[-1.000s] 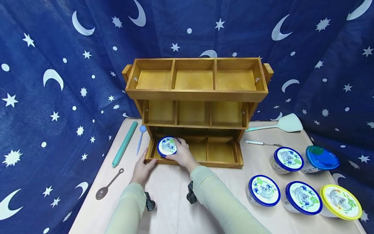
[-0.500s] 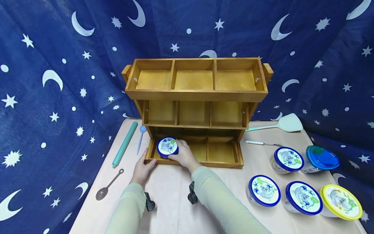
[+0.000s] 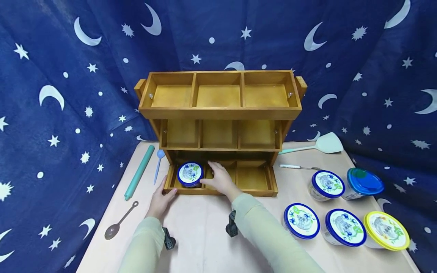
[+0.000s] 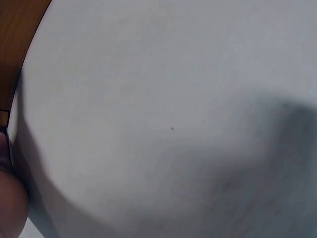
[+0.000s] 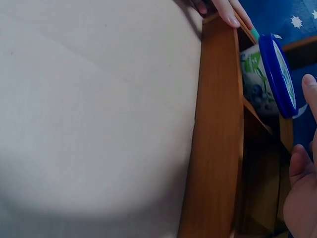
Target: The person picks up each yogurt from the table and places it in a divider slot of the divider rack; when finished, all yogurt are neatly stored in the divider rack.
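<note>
A round tub with a blue-rimmed lid and blueberry print stands in the left compartment of the bottom tray of a tiered wooden box. My right hand is just right of it over the middle compartment, fingers spread and holding nothing. In the right wrist view, a gap separates the tub's lid from my fingers. My left hand rests at the tray's front left corner, thumb by the front edge and fingers along the side. The left wrist view shows mostly tabletop.
Two upper tiers overhang the bottom tray. More tubs, blue-lidded and yellow-lidded, stand at the right, near a fork and a spatula. Left lie a teal roll, a blue spoon and a brown spoon.
My right hand has let go of the tub and drawn off to its right, fingers spreading. The tub stays in the left compartment. My left hand keeps its place; the head view has shifted slightly.
</note>
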Demonstrator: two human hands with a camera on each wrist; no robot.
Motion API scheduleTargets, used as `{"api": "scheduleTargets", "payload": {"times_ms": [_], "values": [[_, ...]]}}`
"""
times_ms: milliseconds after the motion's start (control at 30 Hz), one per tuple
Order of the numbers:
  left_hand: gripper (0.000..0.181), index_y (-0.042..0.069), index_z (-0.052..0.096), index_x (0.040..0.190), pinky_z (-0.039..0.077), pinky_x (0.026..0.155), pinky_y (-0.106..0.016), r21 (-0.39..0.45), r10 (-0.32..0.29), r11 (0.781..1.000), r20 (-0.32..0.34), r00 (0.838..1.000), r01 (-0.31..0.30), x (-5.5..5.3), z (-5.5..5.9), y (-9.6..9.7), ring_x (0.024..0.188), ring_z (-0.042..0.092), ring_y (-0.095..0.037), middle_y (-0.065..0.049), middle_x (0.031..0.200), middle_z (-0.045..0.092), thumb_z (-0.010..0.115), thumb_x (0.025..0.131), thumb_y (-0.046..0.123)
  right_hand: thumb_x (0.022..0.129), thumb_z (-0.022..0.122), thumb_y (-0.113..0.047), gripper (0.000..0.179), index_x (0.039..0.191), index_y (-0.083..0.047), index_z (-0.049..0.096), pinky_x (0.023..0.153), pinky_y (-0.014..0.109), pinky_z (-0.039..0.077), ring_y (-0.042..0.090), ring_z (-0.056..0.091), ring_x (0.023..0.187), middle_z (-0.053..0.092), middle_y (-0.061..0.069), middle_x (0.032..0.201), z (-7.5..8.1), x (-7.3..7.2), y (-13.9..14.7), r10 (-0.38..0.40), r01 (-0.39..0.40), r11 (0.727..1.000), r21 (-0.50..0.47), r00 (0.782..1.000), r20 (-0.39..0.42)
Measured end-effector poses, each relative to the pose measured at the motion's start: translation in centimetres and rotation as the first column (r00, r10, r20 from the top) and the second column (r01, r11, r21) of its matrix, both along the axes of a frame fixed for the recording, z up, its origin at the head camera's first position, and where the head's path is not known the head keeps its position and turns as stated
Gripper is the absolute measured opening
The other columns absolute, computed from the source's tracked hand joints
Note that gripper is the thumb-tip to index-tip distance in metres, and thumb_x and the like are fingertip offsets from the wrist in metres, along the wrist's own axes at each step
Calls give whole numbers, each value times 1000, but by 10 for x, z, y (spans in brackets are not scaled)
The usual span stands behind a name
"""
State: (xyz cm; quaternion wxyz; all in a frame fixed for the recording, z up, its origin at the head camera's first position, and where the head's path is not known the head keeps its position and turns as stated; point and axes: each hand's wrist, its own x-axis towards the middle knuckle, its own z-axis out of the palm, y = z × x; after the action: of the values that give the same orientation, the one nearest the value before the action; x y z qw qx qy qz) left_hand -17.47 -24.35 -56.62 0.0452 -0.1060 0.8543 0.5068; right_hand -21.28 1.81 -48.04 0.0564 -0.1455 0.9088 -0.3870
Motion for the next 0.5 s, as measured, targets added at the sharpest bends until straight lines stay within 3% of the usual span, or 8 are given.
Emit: {"api": "scheduleTargets", "payload": {"times_ms": [200,500], "values": [[79,34,14,151,13,111,-54,-9,-10,1000,30,999,10,2,0,-1,138,13,-42,-24,152,15,61,88,46,80,74,-37,79,143,-7,38,99,41,41,29,53,113,39,13,144,3,1,21,-7,7,999,-41,1000,-2],[80,33,13,151,12,111,-54,-20,-28,999,37,999,29,1,4,-1,138,12,-42,-24,153,13,60,88,46,77,76,-39,80,142,-9,41,93,40,45,24,56,109,43,11,140,16,4,67,-27,27,999,-47,1000,-11]]}}
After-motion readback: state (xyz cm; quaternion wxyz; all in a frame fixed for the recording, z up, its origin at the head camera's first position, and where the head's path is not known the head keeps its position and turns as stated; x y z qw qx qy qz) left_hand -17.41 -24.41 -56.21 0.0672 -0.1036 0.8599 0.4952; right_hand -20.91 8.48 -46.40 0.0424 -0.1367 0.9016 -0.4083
